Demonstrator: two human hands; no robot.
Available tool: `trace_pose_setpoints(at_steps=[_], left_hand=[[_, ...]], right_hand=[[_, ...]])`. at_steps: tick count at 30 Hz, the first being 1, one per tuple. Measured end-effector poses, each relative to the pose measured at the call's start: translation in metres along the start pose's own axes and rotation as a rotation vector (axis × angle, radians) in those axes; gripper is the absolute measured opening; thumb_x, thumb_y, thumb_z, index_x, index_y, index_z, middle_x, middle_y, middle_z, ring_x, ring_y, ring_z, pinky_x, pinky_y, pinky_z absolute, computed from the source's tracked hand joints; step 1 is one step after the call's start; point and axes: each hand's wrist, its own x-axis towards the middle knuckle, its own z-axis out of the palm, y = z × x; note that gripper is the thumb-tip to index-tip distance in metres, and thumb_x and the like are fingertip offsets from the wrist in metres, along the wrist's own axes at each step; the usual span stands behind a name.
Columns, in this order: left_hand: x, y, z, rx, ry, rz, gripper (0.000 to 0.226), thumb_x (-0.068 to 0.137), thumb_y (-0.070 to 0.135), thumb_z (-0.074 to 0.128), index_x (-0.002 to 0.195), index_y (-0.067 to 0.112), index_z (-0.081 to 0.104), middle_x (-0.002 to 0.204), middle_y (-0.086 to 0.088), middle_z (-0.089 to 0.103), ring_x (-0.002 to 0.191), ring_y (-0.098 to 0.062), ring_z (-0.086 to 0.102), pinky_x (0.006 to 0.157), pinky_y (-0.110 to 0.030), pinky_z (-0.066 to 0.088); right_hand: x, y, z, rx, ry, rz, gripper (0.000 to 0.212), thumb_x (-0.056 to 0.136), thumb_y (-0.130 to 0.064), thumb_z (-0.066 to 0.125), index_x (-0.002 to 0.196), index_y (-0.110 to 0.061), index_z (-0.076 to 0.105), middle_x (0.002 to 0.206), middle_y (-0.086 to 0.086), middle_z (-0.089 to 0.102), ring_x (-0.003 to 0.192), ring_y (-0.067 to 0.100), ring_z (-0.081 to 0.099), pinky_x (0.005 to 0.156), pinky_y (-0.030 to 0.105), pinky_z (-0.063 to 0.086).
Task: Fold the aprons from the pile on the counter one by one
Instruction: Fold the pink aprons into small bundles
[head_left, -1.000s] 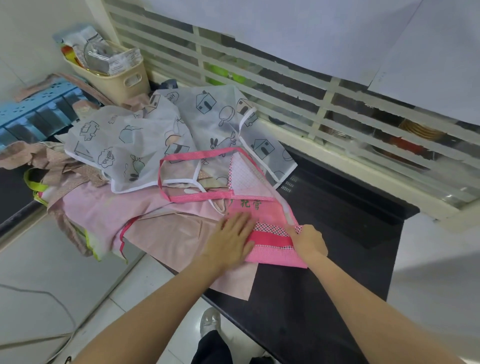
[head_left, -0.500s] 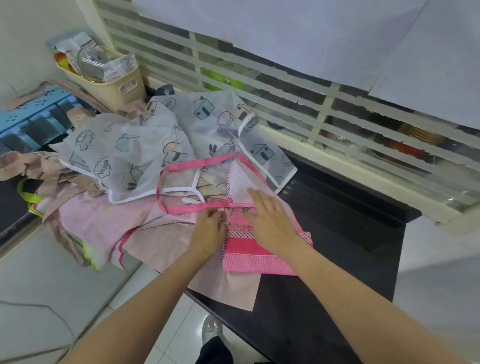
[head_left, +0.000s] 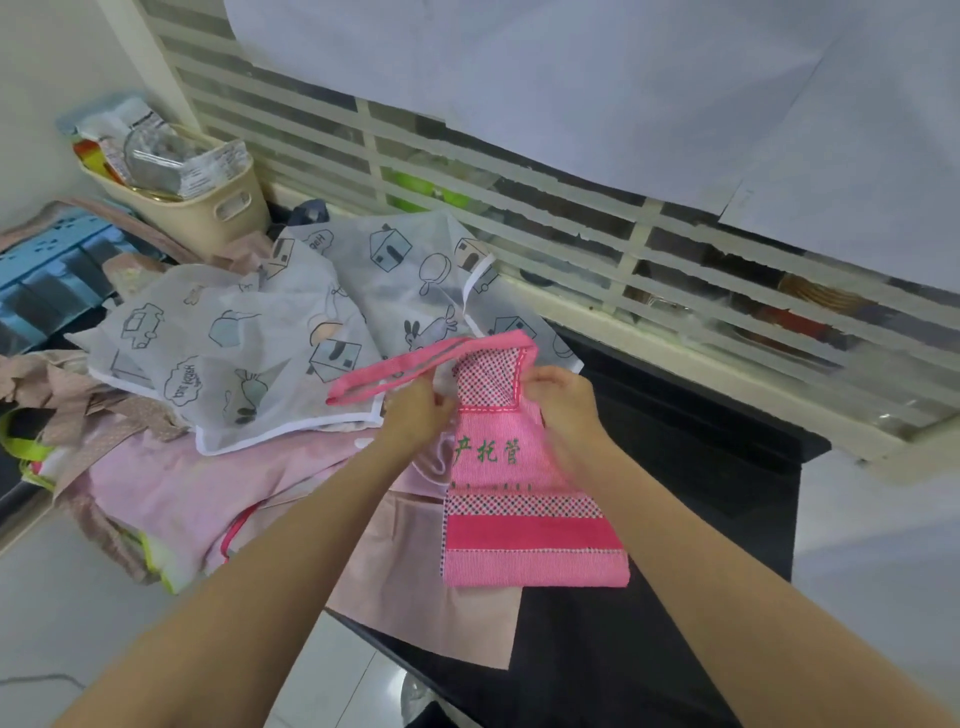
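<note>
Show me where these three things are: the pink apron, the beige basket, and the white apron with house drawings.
pink apron (head_left: 524, 525): head view, on its dark pink band.
beige basket (head_left: 208, 208): head view, on its front wall.
white apron (head_left: 249, 338): head view, on its printed middle.

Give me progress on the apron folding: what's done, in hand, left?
Done: no finished folded apron shows apart from the pile. In hand: the pink apron lies partly folded into a narrow strip on the black counter; the left hand and right hand grip its bib edges, and the pink neck strap is still loose. Left: the white printed apron and the pale pink aprons beneath remain unfolded.
</note>
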Motion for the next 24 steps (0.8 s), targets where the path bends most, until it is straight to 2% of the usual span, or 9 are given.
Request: trace_pose_setpoints(at_steps=[3,5,6,9,13,15,19,22,24], left_hand=[[0.011,0.016,-0.003,-0.057,-0.114,-0.007,0.04,0.095,0.014,0.051,0.134,0.012,0.041,0.082,-0.009,0.058,0.07,-0.023,0.059,0.066,-0.033,0.053],[0.016,0.023,-0.004,-0.092,-0.092,0.006,0.026,0.092,0.004,0.051,0.117,0.01,0.055,0.088,-0.011,0.06,0.08,-0.024,0.059,0.076,-0.038,0.055],[0.019,0.028,-0.003,-0.108,-0.051,0.031,0.024,0.091,-0.001,0.051,0.113,0.004,0.059,0.096,-0.011,0.062,0.085,-0.023,0.059,0.075,-0.032,0.054],[0.022,0.036,-0.003,-0.325,0.035,0.102,0.025,0.092,0.001,0.052,0.114,0.001,0.064,0.108,-0.011,0.067,0.09,-0.023,0.062,0.068,-0.021,0.053],[0.017,0.042,-0.012,-0.529,-0.071,0.124,0.024,0.087,-0.006,0.054,0.106,0.004,0.066,0.096,0.0,0.066,0.083,-0.012,0.063,0.07,-0.02,0.055],[0.015,0.041,-0.018,-0.492,-0.15,0.17,0.029,0.086,-0.01,0.053,0.106,0.006,0.066,0.098,0.007,0.063,0.081,-0.004,0.06,0.068,-0.013,0.053],[0.013,0.042,-0.025,-0.433,-0.241,0.259,0.025,0.083,-0.013,0.058,0.101,0.001,0.068,0.095,-0.004,0.064,0.073,-0.004,0.062,0.067,-0.013,0.052],[0.014,0.041,-0.032,-0.056,-0.217,0.339,0.009,0.082,0.0,0.063,0.079,-0.005,0.069,0.064,0.004,0.058,0.056,-0.003,0.053,0.065,-0.021,0.048],[0.016,0.038,-0.038,0.214,-0.186,0.401,0.025,0.084,0.007,0.056,0.06,0.003,0.06,0.051,0.006,0.044,0.05,-0.008,0.04,0.062,-0.029,0.041]], right_hand=[[0.001,-0.008,-0.011,0.246,-0.123,0.157,0.017,0.093,0.004,0.047,0.089,-0.001,0.063,0.081,0.013,0.062,0.066,0.019,0.06,0.062,0.026,0.052],[0.002,-0.01,-0.018,0.227,-0.236,0.191,0.019,0.095,0.002,0.043,0.1,0.004,0.061,0.082,0.011,0.063,0.066,0.016,0.058,0.062,0.023,0.05],[0.004,-0.01,-0.022,0.211,-0.268,0.191,0.02,0.095,0.001,0.043,0.103,0.004,0.061,0.084,0.011,0.063,0.068,0.016,0.058,0.063,0.024,0.049],[0.007,-0.013,-0.028,0.265,-0.216,0.177,0.019,0.092,0.003,0.043,0.094,0.001,0.062,0.081,0.009,0.059,0.062,0.012,0.053,0.057,0.022,0.044],[0.015,-0.012,-0.032,0.428,-0.136,0.141,0.012,0.09,-0.007,0.052,0.081,-0.004,0.06,0.073,0.002,0.059,0.062,0.01,0.055,0.059,0.023,0.045],[0.018,-0.009,-0.032,0.445,-0.174,0.157,0.009,0.089,-0.006,0.053,0.088,0.001,0.059,0.077,0.006,0.057,0.064,0.012,0.055,0.062,0.025,0.044],[0.018,-0.01,-0.031,0.445,-0.146,0.193,0.016,0.089,0.002,0.054,0.101,0.004,0.065,0.084,0.011,0.066,0.071,0.017,0.063,0.061,0.025,0.051],[0.025,-0.006,-0.033,0.337,0.039,0.192,0.015,0.086,0.001,0.058,0.1,-0.003,0.063,0.091,0.009,0.062,0.076,0.016,0.06,0.071,0.027,0.051],[0.031,-0.001,-0.035,0.267,0.122,0.177,0.016,0.088,-0.001,0.057,0.103,-0.004,0.063,0.1,0.009,0.063,0.088,0.019,0.06,0.084,0.032,0.05]])
